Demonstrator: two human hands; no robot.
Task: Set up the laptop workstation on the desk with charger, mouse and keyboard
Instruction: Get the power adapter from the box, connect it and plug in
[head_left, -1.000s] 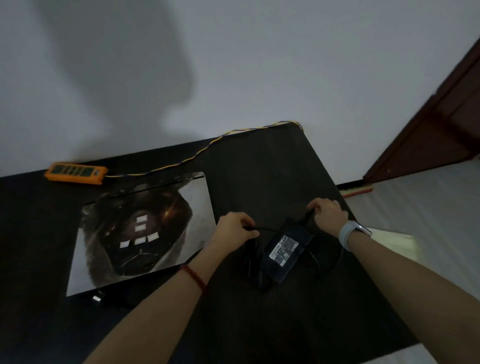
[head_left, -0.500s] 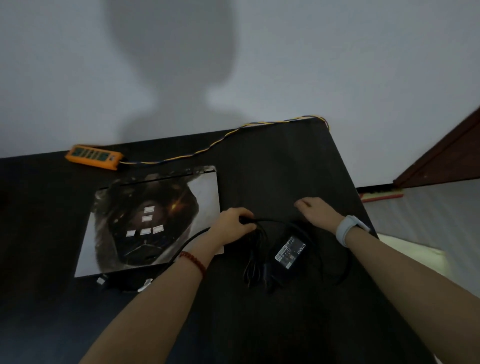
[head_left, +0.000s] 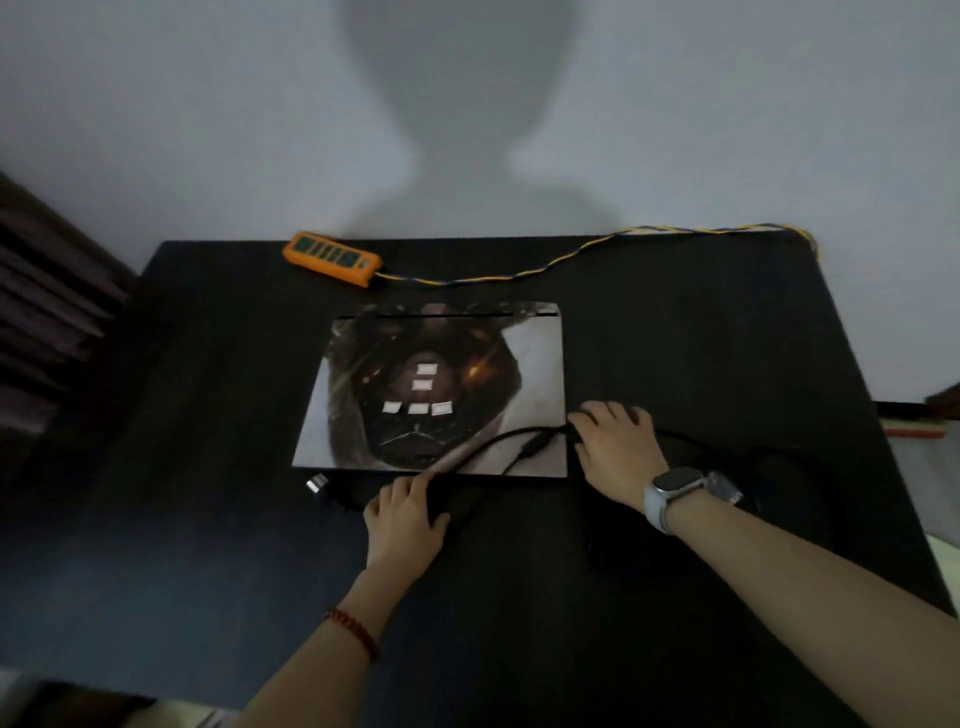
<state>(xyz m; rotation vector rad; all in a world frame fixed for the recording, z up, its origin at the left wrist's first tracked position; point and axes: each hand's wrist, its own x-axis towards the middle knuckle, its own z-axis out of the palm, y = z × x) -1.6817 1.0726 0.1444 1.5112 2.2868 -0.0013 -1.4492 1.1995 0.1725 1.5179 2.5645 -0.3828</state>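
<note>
The charger cable (head_left: 498, 441) was held by both the left hand (head_left: 405, 512) and the right hand (head_left: 613, 441); untangling before plugging seemed wise.

Two bare forearms, no sleeves in view. Left wrist: a thin bracelet (head_left: 355, 630) of dark red beads. Right wrist: a watch (head_left: 675, 483) with a rounded rectangular metallic case on a pale band. Left hand (head_left: 402, 519) and right hand (head_left: 615, 441) ungloved, no rings discernible.
</note>
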